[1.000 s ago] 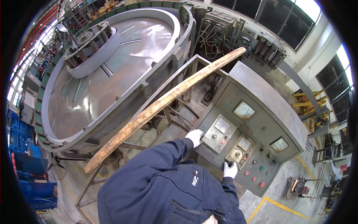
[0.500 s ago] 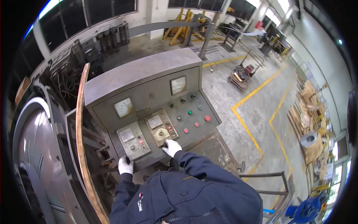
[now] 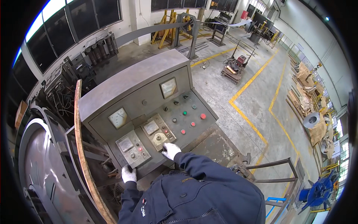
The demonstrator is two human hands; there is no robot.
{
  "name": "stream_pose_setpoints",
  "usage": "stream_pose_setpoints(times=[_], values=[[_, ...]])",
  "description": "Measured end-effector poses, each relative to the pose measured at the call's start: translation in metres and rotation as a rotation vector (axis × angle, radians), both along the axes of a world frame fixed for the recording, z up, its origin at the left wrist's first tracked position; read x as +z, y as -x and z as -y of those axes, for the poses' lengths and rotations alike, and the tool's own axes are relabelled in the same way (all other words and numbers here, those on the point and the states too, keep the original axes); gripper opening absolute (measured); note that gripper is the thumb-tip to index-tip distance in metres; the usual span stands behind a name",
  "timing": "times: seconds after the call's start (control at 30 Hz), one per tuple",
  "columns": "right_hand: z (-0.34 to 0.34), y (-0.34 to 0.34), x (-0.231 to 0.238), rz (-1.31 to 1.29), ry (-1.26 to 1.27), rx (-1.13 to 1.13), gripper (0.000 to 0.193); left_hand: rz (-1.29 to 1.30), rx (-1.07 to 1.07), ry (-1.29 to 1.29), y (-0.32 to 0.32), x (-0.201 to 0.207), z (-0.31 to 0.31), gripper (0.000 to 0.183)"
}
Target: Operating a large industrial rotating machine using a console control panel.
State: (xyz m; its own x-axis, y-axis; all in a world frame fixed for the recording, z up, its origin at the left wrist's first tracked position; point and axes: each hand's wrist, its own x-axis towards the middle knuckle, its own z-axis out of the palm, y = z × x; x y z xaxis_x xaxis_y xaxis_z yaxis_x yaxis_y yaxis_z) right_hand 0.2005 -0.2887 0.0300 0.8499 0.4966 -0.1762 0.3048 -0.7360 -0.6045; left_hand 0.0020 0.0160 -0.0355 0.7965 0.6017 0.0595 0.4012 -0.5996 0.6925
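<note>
A sloped grey control console (image 3: 201, 98) stands in front of me. My right hand (image 3: 171, 150), in a white glove, is closed with curled fingers at the lower edge of the right control unit (image 3: 158, 133); what lies under the fingertips is hidden. My left hand (image 3: 128, 174), also gloved, has its fingers bent at the console's front edge, just below the left control unit (image 3: 133, 149). Each unit has a meter, a round knob and a lit red lamp. Red push buttons (image 3: 193, 124), a green button (image 3: 185, 112) and black rotary switches (image 3: 176, 102) sit to the right.
Left of the console are a long wooden strip (image 3: 79, 130) and a large round metal machine part (image 3: 37, 149). A metal rail (image 3: 276, 164) and a blue reel-like machine (image 3: 317, 192) stand at right. Behind are a wheeled cart (image 3: 235, 69) and a metal strip (image 3: 149, 30).
The head view has turned a little, so the background has shifted left and more of the blue machine shows. Both hands stay at about the same places on the console.
</note>
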Motion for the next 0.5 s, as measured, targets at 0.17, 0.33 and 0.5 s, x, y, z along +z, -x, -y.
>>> stream_pose_setpoints(times=[0.17, 0.33, 0.5], values=[[-0.003, -0.003, -0.007, 0.060, -0.025, 0.017, 0.030, 0.017, 0.028, 0.003, 0.001, 0.006, 0.001, 0.038], [-0.004, -0.002, -0.009, 0.101, -0.077, 0.048, 0.042, -0.077, 0.018, -0.100, -0.001, 0.054, 0.017, 0.038], [0.003, -0.007, -0.036, 0.216, -0.117, 0.059, 0.036, -0.095, 0.031, -0.062, -0.005, 0.063, 0.019, 0.036]])
